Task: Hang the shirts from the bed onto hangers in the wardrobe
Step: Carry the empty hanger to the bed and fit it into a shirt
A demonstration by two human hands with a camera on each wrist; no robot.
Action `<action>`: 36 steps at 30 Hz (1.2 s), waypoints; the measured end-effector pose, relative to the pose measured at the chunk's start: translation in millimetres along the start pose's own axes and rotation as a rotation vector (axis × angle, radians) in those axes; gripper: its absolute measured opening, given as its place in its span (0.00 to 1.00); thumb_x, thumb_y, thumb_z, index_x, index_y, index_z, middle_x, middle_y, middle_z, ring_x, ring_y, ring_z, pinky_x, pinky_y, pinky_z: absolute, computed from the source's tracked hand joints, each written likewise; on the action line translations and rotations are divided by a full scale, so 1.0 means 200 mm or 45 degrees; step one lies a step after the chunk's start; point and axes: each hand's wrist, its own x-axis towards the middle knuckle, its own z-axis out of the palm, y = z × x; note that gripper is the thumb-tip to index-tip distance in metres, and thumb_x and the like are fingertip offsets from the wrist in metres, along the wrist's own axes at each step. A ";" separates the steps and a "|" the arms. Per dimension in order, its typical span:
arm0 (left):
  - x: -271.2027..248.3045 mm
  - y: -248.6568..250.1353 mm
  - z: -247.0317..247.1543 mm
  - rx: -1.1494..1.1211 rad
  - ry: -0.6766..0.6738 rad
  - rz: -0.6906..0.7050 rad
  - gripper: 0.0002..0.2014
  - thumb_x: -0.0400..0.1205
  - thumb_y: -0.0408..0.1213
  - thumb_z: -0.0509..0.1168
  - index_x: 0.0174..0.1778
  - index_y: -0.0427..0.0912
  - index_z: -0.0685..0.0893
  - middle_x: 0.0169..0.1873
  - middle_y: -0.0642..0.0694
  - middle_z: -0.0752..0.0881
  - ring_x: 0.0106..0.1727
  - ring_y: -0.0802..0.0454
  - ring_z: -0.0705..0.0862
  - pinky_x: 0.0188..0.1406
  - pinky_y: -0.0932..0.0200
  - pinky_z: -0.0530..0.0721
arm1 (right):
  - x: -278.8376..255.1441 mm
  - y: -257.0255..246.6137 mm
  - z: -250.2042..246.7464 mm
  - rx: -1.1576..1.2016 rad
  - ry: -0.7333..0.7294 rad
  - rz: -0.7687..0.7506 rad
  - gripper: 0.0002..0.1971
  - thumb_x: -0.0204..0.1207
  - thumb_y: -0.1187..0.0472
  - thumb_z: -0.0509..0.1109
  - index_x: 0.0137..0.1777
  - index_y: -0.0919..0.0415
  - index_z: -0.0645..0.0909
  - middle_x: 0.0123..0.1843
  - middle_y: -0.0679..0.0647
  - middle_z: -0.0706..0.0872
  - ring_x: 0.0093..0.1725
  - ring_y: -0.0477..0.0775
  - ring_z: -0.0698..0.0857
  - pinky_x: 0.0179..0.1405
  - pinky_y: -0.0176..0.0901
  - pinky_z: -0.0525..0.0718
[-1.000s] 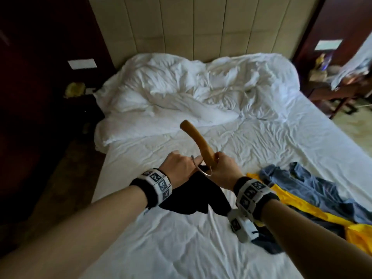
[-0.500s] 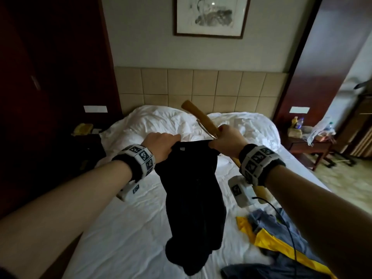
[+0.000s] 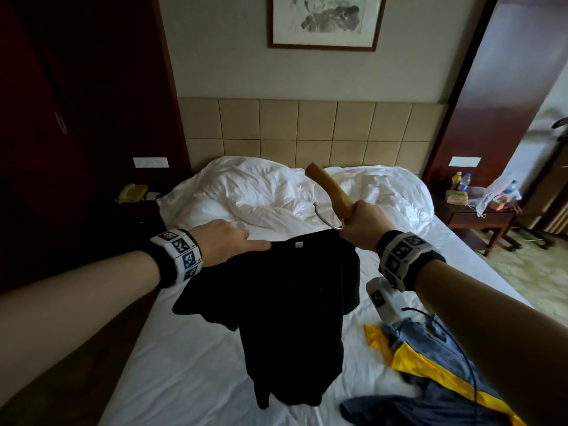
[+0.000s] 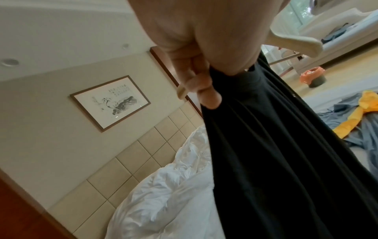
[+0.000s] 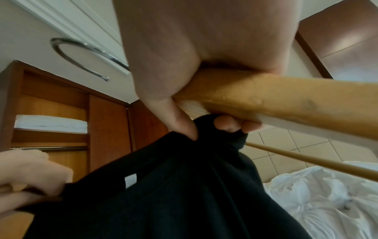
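A black shirt (image 3: 289, 309) hangs in the air above the white bed (image 3: 190, 364), stretched by its collar between both hands. My left hand (image 3: 227, 241) pinches the collar's left side, seen close up as the black shirt (image 4: 276, 153) in the left wrist view. My right hand (image 3: 362, 224) grips a wooden hanger (image 3: 330, 192) with a metal hook (image 3: 325, 218) and also pinches the collar's right side. The right wrist view shows the hanger (image 5: 276, 100) in the palm, the fingers (image 5: 227, 125) on the black shirt (image 5: 174, 194). A blue shirt (image 3: 424, 404) and a yellow garment (image 3: 430, 361) lie on the bed at the right.
A crumpled white duvet (image 3: 276, 192) covers the head of the bed under a tan padded headboard (image 3: 307, 133). A nightstand (image 3: 479, 213) with bottles stands at the right. The open wooden wardrobe (image 5: 61, 121) with its rail shows in the right wrist view.
The black shirt has been lifted off the bed. My hands have moved apart and spread its collar. My head has tilted up toward the headboard wall.
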 end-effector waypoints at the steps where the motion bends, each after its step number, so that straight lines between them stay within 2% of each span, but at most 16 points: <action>1: -0.01 0.00 0.01 0.097 -0.023 0.021 0.23 0.90 0.45 0.51 0.83 0.60 0.59 0.54 0.45 0.81 0.49 0.46 0.82 0.42 0.57 0.71 | 0.01 0.01 0.01 0.011 0.010 0.010 0.07 0.68 0.61 0.71 0.37 0.56 0.74 0.38 0.55 0.83 0.38 0.55 0.83 0.34 0.44 0.80; 4: -0.04 -0.06 0.03 0.081 -0.054 0.022 0.19 0.88 0.38 0.56 0.76 0.53 0.74 0.51 0.44 0.83 0.44 0.44 0.84 0.39 0.55 0.75 | 0.02 0.02 0.04 0.106 0.000 0.064 0.06 0.65 0.57 0.72 0.37 0.57 0.79 0.39 0.57 0.85 0.42 0.59 0.85 0.37 0.46 0.82; 6: -0.05 -0.08 0.03 0.079 -0.065 0.059 0.12 0.85 0.37 0.63 0.63 0.50 0.83 0.45 0.45 0.82 0.39 0.45 0.85 0.35 0.56 0.77 | 0.02 0.01 0.05 0.162 -0.003 0.107 0.06 0.64 0.56 0.71 0.37 0.59 0.81 0.39 0.57 0.85 0.41 0.58 0.85 0.34 0.43 0.80; 8: -0.06 -0.08 0.00 0.145 -0.037 0.157 0.07 0.76 0.34 0.72 0.47 0.48 0.87 0.38 0.47 0.82 0.30 0.47 0.83 0.26 0.57 0.76 | 0.02 0.00 0.06 0.183 0.005 0.131 0.05 0.66 0.59 0.70 0.38 0.60 0.81 0.38 0.55 0.84 0.38 0.55 0.84 0.30 0.40 0.76; 9: -0.06 -0.07 0.00 0.184 -0.077 0.193 0.07 0.76 0.31 0.72 0.46 0.47 0.87 0.39 0.46 0.82 0.31 0.47 0.83 0.26 0.56 0.77 | 0.02 0.00 0.07 0.183 0.018 0.130 0.04 0.66 0.60 0.69 0.40 0.59 0.80 0.39 0.54 0.83 0.38 0.54 0.84 0.31 0.40 0.76; 10: -0.06 -0.07 0.01 0.201 -0.121 0.174 0.09 0.79 0.30 0.68 0.52 0.46 0.86 0.44 0.45 0.83 0.35 0.45 0.84 0.31 0.54 0.80 | 0.02 0.00 0.08 0.177 0.026 0.131 0.05 0.67 0.61 0.69 0.41 0.59 0.79 0.40 0.53 0.83 0.39 0.54 0.83 0.33 0.42 0.77; 13: -0.07 -0.09 -0.04 -0.130 -0.087 -0.112 0.16 0.87 0.37 0.57 0.70 0.53 0.79 0.57 0.49 0.84 0.52 0.48 0.85 0.49 0.52 0.83 | 0.02 0.02 0.10 0.159 0.004 0.091 0.05 0.68 0.62 0.70 0.40 0.57 0.76 0.41 0.54 0.82 0.40 0.55 0.84 0.36 0.45 0.81; 15: -0.04 -0.11 -0.05 -0.428 -0.026 -0.283 0.22 0.86 0.35 0.57 0.74 0.60 0.77 0.62 0.51 0.83 0.58 0.50 0.84 0.55 0.51 0.83 | 0.03 0.03 0.11 0.147 -0.024 0.066 0.05 0.68 0.61 0.70 0.40 0.56 0.76 0.42 0.56 0.84 0.39 0.56 0.85 0.36 0.47 0.85; 18: 0.00 -0.15 -0.06 -0.700 0.053 -0.399 0.31 0.81 0.27 0.60 0.73 0.65 0.76 0.61 0.52 0.82 0.62 0.50 0.82 0.61 0.48 0.83 | 0.02 0.03 0.11 0.115 -0.003 0.065 0.04 0.70 0.58 0.69 0.41 0.55 0.76 0.42 0.55 0.83 0.39 0.57 0.85 0.37 0.48 0.84; 22: 0.07 -0.16 -0.14 -0.907 0.146 -0.439 0.34 0.77 0.27 0.65 0.79 0.55 0.72 0.68 0.47 0.80 0.70 0.49 0.78 0.69 0.48 0.79 | 0.01 0.06 0.10 0.198 0.013 0.128 0.02 0.69 0.60 0.68 0.37 0.55 0.77 0.37 0.53 0.83 0.36 0.54 0.83 0.31 0.41 0.76; 24: 0.11 -0.14 -0.19 -1.004 0.169 -0.441 0.35 0.76 0.26 0.68 0.80 0.49 0.70 0.70 0.47 0.80 0.70 0.50 0.79 0.67 0.55 0.80 | 0.01 0.07 0.09 0.338 0.013 0.181 0.03 0.70 0.62 0.69 0.36 0.57 0.81 0.34 0.54 0.84 0.31 0.52 0.84 0.25 0.37 0.76; 26: 0.17 -0.13 -0.22 -1.022 0.183 -0.482 0.35 0.75 0.27 0.69 0.80 0.44 0.69 0.69 0.44 0.80 0.70 0.48 0.79 0.63 0.60 0.78 | -0.01 0.08 0.06 0.453 0.006 0.218 0.07 0.71 0.62 0.70 0.37 0.65 0.86 0.28 0.57 0.86 0.23 0.51 0.83 0.20 0.35 0.78; 29: 0.23 -0.15 -0.25 -0.931 0.062 -0.592 0.34 0.76 0.29 0.70 0.79 0.37 0.67 0.71 0.41 0.76 0.71 0.43 0.77 0.68 0.54 0.78 | -0.05 0.09 -0.02 0.628 -0.001 0.173 0.10 0.74 0.63 0.70 0.36 0.70 0.86 0.30 0.59 0.88 0.23 0.52 0.82 0.27 0.41 0.85; 32: 0.27 -0.20 -0.25 -0.803 -0.027 -0.656 0.20 0.76 0.30 0.70 0.62 0.35 0.73 0.59 0.39 0.80 0.56 0.41 0.82 0.54 0.48 0.85 | -0.10 0.07 -0.15 0.840 0.014 0.043 0.08 0.75 0.66 0.70 0.36 0.68 0.83 0.28 0.62 0.81 0.23 0.56 0.79 0.27 0.44 0.80; 34: 0.28 -0.23 -0.26 -0.711 -0.076 -0.658 0.13 0.78 0.31 0.69 0.51 0.37 0.70 0.53 0.39 0.79 0.52 0.40 0.82 0.51 0.48 0.84 | -0.14 0.06 -0.25 0.944 -0.050 -0.048 0.05 0.75 0.67 0.70 0.40 0.69 0.83 0.26 0.60 0.80 0.25 0.58 0.78 0.28 0.47 0.78; 36: 0.28 -0.25 -0.27 -0.643 -0.103 -0.673 0.13 0.79 0.31 0.68 0.49 0.39 0.68 0.50 0.39 0.78 0.50 0.42 0.80 0.48 0.50 0.82 | -0.17 0.05 -0.31 1.002 -0.193 -0.100 0.04 0.75 0.67 0.71 0.41 0.70 0.83 0.24 0.58 0.78 0.25 0.59 0.76 0.28 0.47 0.75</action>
